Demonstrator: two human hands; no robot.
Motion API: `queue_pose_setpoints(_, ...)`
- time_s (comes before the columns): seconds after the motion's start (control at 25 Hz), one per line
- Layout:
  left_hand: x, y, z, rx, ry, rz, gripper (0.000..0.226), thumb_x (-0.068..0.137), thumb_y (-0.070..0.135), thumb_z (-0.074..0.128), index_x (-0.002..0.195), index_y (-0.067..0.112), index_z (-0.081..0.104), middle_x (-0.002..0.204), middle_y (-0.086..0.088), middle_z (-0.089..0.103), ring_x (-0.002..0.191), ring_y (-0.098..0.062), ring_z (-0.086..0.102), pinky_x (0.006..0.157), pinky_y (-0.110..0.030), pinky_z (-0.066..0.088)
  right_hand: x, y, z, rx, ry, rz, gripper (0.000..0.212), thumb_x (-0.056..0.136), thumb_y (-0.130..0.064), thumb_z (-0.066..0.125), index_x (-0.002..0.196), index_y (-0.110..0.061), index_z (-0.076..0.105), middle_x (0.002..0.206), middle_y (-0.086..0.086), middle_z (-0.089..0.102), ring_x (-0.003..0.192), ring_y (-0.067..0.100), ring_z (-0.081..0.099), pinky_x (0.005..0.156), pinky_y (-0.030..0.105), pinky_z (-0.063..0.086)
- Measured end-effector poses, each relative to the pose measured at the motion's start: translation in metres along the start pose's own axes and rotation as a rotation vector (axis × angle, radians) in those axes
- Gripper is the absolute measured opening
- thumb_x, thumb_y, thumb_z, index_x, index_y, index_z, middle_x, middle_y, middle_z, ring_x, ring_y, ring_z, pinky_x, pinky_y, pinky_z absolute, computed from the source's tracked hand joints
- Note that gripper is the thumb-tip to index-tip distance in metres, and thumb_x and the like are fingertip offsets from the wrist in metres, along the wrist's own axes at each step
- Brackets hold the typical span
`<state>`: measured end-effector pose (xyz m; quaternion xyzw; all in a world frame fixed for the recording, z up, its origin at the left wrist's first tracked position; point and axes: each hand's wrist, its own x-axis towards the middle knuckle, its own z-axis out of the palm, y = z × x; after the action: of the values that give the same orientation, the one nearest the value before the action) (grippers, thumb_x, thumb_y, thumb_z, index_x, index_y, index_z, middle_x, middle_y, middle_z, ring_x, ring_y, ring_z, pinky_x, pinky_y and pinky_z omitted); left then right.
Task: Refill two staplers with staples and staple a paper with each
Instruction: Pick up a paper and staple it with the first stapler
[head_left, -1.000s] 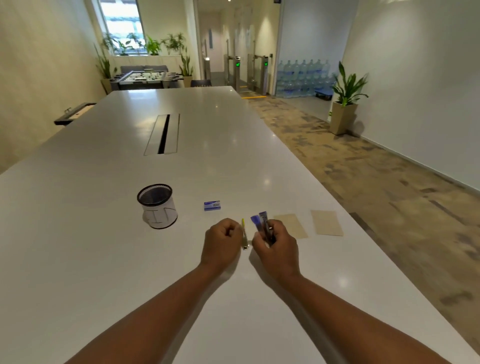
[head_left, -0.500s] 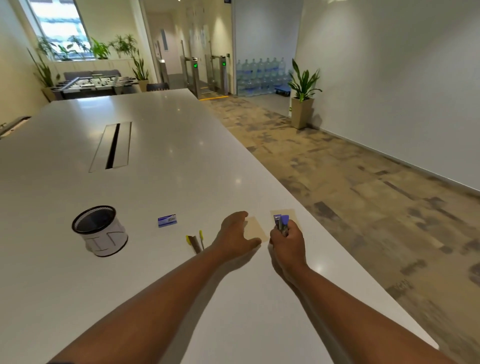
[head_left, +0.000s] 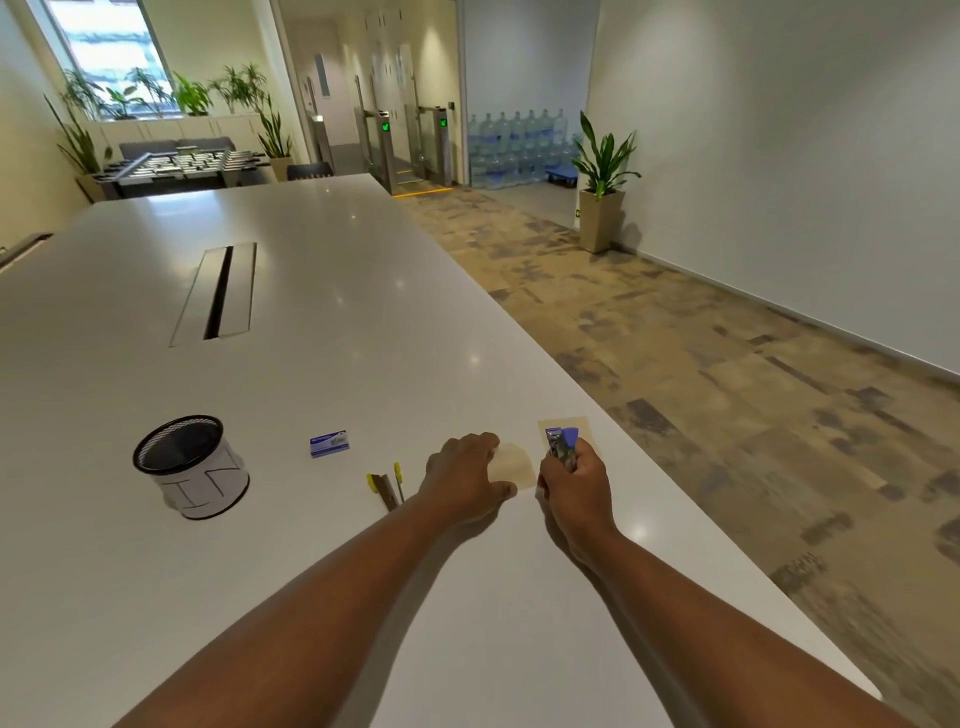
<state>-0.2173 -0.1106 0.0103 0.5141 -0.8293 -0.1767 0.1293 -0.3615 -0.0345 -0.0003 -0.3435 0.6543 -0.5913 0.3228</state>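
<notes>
Misalignment is the main risk: the right hand (head_left: 574, 480) is gripping the blue stapler (head_left: 562, 441) upright, fingers curled round it, while the left hand (head_left: 465, 480) is pressing the near paper (head_left: 515, 464) flat with relaxed fingers. If the paper is slipping on the glossy tabletop (head_left: 322, 312), the staple may miss the edge. A second paper (head_left: 582, 427) is lying just beyond the stapler. To the left, the yellow stapler (head_left: 387, 486), staple box (head_left: 329, 443) and mesh cup (head_left: 189, 465) are standing apart, obstructing nothing.

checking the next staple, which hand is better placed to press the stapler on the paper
Right: the right hand already grips the blue stapler beside the nearer tan paper, while the left hand rests on that paper, holding it.
</notes>
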Motion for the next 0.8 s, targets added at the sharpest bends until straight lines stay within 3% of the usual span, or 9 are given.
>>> queue_pose_setpoints(0.12,-0.011,0.007,0.003,-0.091,0.064,-0.012,0.042,0.083,0.037,0.075,0.122,0.026,0.062,0.117,0.000,0.070,0.111,-0.027,0.060,0.090,-0.039,0.048,-0.001,-0.001,-0.002,0.044,-0.020,0.028,0.009,0.094,-0.009,0.055,0.088,-0.015,0.054,0.073,0.008,0.058,0.059,0.018,0.052,0.049,0.023,0.047)
queue_pose_setpoints(0.28,-0.032,0.008,-0.005,-0.432,0.155,-0.062,0.019,0.085,0.026,0.076,0.102,0.025,0.069,0.093,0.009,0.070,0.086,-0.014,0.065,0.068,-0.023,0.044,-0.003,-0.002,-0.003,0.048,-0.037,0.011,0.006,0.091,-0.005,0.056,0.088,-0.003,0.051,0.067,0.010,0.055,0.048,0.010,0.048,0.044,0.020,0.044)
queue_pose_setpoints(0.4,-0.047,0.001,-0.027,-0.771,0.139,-0.175,0.019,0.085,0.026,0.079,0.101,0.024,0.069,0.093,0.005,0.075,0.080,-0.011,0.071,0.070,-0.026,0.055,-0.005,-0.007,0.004,0.129,-0.105,0.043,0.017,0.095,-0.012,0.061,0.087,-0.003,0.050,0.063,0.008,0.053,0.049,0.013,0.047,0.042,0.022,0.042)
queue_pose_setpoints(0.48,-0.057,-0.008,-0.042,-1.004,0.106,-0.272,0.027,0.087,0.022,0.080,0.110,0.019,0.067,0.103,-0.005,0.077,0.088,-0.018,0.076,0.075,-0.032,0.061,-0.009,-0.016,0.012,0.213,-0.198,0.117,0.021,0.096,-0.022,0.065,0.086,-0.007,0.055,0.062,0.009,0.053,0.050,0.019,0.045,0.043,0.026,0.040)
queue_pose_setpoints(0.6,-0.074,-0.024,-0.059,-1.203,0.101,-0.345,0.036,0.090,0.019,0.078,0.123,0.016,0.063,0.115,-0.012,0.075,0.097,-0.026,0.071,0.074,-0.032,0.054,-0.020,-0.033,0.032,0.228,-0.327,0.113,0.027,0.095,-0.031,0.069,0.085,-0.006,0.065,0.063,0.008,0.055,0.050,0.016,0.048,0.044,0.027,0.039)
queue_pose_setpoints(0.8,-0.108,-0.049,-0.077,-1.363,0.221,-0.335,0.034,0.090,0.010,0.076,0.122,0.013,0.065,0.094,-0.004,0.077,0.087,-0.022,0.062,0.077,-0.034,0.051,-0.051,-0.061,0.072,0.246,-0.571,0.049,0.021,0.092,-0.030,0.072,0.097,-0.010,0.073,0.074,0.003,0.056,0.063,0.012,0.049,0.050,0.026,0.037)
